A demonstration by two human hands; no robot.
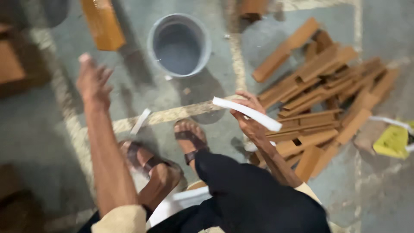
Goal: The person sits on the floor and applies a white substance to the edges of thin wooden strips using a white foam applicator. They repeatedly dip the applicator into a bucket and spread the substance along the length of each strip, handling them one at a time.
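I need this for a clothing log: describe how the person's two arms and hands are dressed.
Both hands are bare: no gloves, and no rings or watch can be made out in the blurred view. The left hand and right hand lead to bare forearms. Each arm ends at a short cream-coloured sleeve, the left sleeve at the bottom edge, the right sleeve mostly hidden behind the dark trousers.

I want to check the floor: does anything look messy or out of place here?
Yes. The brown wooden pieces lie in a loose, crisscrossed heap on the floor right of the right hand, not stacked. A yellow bag lies beside them.
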